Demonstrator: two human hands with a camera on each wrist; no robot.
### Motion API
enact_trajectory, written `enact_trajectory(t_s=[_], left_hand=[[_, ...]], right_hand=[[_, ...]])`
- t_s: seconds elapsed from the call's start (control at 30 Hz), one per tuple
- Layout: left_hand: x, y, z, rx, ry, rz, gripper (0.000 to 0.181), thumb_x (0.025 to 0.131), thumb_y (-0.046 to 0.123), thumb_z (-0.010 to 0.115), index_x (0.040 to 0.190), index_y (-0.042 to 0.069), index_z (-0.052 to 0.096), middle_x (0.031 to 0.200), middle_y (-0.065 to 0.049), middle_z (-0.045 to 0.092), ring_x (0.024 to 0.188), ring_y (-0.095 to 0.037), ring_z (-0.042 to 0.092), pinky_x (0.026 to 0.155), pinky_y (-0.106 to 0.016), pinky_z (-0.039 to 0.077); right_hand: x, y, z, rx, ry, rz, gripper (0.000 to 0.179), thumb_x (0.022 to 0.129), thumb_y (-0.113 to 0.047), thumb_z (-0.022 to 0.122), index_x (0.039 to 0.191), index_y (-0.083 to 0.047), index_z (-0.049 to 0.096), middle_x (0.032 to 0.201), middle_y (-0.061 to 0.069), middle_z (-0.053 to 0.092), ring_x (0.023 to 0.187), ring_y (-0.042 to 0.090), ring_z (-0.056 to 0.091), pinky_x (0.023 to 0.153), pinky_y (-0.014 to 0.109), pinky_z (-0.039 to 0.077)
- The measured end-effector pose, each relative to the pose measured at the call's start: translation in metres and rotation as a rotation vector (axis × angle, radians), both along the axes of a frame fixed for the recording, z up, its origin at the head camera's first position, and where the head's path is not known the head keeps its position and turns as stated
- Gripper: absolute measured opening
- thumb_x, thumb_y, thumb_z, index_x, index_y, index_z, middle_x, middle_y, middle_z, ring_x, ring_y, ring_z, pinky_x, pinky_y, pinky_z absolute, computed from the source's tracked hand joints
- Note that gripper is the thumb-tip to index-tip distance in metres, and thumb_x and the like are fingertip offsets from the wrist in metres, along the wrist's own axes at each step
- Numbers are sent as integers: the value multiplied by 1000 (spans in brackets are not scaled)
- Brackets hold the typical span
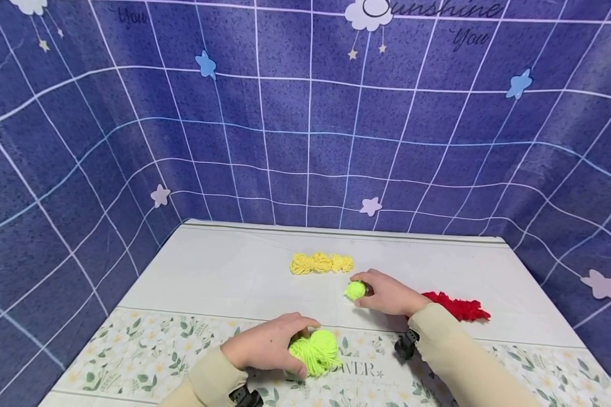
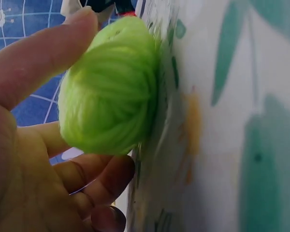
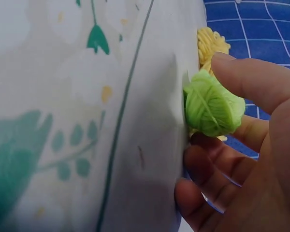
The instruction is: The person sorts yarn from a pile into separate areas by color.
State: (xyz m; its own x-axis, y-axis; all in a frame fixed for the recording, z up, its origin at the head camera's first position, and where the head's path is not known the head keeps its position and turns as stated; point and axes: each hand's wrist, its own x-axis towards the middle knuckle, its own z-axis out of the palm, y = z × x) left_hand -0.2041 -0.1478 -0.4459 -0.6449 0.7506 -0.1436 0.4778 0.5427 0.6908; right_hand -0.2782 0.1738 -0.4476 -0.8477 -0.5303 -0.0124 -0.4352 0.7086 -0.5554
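The right grip has a small green ball between thumb and index finger, the other fingers curled in beneath; whether the ball touches the surface or sits just clear of it I cannot tell. The left grip is curled about a bigger green skein, thumb on the near side, fingers on the far side. The skein lies on the flowered strip and hides part of a printed word. From the skein, the ball is farther out and off to the right, with a bare stretch between, so the two are well apart. Just beyond the ball, the yellow yarn stretches left to right in a bunched row, its right end near the right fingertips. The red yarn runs out to the right from behind the right wrist, its far end slanting slightly nearer the person; the right hand is the closer one to both. Blue cloth hangs behind the surface.
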Motion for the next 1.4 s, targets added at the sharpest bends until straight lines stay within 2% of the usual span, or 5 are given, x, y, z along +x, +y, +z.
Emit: enact_trajectory(t_s=[0.3, 0.57, 0.97, 1.1, 1.4], left_hand=[[4, 2, -2, -36, 41, 45, 70, 82, 39, 83, 143, 23, 54, 122, 13, 56, 113, -5, 53, 98, -33, 47], [4, 3, -3, -76, 91, 89, 47, 87, 35, 80, 130, 27, 63, 125, 14, 57, 120, -8, 52, 103, -35, 45], [-3, -3, -4, -25, 110, 128, 27, 90, 26, 77, 116, 28, 70, 109, 17, 62, 101, -5, 57, 86, -33, 49], [-5, -9, -1, 4, 121, 148, 26, 90, 22, 77, 115, 27, 70, 106, 17, 62, 96, -6, 57, 82, -32, 49], [-14, -40, -1, 29, 212, 251, 30, 89, 18, 77, 116, 27, 68, 111, 16, 62, 106, -10, 59, 95, -41, 49]], right_hand=[[0, -5, -7, 15, 13, -69, 43, 94, -25, 73, 134, -13, 64, 114, -2, 56, 97, 13, 53, 93, 41, 45], [-3, -5, -11, 11, 46, -61, 33, 93, -23, 76, 124, -16, 68, 110, -3, 56, 96, 13, 52, 92, 41, 46], [-5, -2, -12, -39, -7, -81, 27, 90, -22, 78, 116, -19, 70, 105, -4, 56, 94, 16, 53, 92, 41, 45], [-6, -1, -13, -43, -14, -86, 26, 90, -23, 79, 114, -21, 69, 104, -4, 56, 93, 15, 52, 91, 40, 45], [-7, -3, -16, -67, -31, -92, 25, 89, -20, 79, 112, -22, 68, 104, -3, 55, 92, 15, 51, 88, 38, 44]])
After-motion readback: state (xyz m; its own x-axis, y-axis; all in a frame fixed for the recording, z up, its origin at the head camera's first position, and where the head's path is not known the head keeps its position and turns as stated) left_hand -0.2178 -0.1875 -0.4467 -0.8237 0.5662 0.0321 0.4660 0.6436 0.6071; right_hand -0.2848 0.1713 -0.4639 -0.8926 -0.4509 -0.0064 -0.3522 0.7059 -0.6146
